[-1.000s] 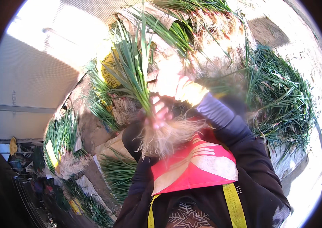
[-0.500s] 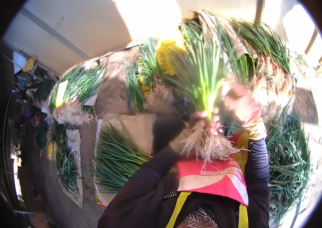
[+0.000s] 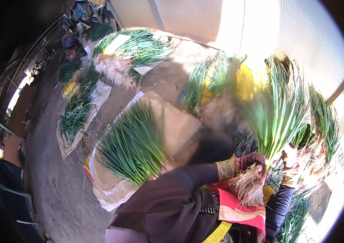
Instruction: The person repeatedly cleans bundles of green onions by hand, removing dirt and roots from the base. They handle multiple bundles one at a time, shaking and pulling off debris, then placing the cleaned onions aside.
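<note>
A bunch of green onions stands upright over my lap, leaves fanned upward and pale stringy roots hanging down. My left hand, in a reddish glove with a yellow cuff, is closed around the lower stems just above the roots. Against the right side of the same stems is my right hand, gloved likewise, its fingers curled and partly hidden by glare. Under the roots lies a red and cream apron with yellow straps.
To my left, a pile of green onions rests on a tan woven sack. More bunches lie farther off on the dirt floor. Root-down bunches stand at the right, near a pale sheet wall.
My view has swung to the left, so the scene sits farther right. The bunch stays in my hands; my right hand has come in closer against its stems.
</note>
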The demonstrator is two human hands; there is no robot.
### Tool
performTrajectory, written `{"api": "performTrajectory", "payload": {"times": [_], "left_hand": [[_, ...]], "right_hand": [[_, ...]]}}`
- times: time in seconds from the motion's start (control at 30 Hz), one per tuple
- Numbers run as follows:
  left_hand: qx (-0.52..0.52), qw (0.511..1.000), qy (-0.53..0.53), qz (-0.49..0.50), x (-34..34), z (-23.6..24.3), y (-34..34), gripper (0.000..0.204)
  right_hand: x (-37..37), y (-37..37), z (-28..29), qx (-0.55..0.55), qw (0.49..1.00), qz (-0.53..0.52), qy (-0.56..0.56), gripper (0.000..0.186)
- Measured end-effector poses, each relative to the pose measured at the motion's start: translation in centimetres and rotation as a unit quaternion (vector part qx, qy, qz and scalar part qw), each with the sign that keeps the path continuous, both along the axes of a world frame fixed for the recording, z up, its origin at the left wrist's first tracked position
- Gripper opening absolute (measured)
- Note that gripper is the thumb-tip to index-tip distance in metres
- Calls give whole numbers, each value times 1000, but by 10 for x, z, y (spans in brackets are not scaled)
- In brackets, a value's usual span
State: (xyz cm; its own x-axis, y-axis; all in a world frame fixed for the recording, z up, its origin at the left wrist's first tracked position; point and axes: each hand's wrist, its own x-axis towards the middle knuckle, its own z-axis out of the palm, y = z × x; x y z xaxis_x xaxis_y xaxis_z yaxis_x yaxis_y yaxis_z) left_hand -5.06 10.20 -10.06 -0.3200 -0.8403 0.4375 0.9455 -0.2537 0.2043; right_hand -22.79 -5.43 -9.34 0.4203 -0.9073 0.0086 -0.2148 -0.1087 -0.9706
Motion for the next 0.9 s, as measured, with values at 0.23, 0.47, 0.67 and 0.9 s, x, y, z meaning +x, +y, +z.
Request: {"api": "performTrajectory", "payload": {"times": [0.23,0.47,0.67,0.9], "left_hand": [[-19,993,-10,-117,24,30,0,21],[51,981,-162,91,66,42,-47,21],[127,954,-158,222,55,83,-103,20],[84,984,-82,137,8,87,-85,23]], "right_hand": [[-22,-24,15,176,914,-179,-319,19],[-103,21,40,12,894,-385,-230,43],[-41,81,126,-179,904,-267,-282,42],[78,104,141,-466,877,-117,-4,40]]}}
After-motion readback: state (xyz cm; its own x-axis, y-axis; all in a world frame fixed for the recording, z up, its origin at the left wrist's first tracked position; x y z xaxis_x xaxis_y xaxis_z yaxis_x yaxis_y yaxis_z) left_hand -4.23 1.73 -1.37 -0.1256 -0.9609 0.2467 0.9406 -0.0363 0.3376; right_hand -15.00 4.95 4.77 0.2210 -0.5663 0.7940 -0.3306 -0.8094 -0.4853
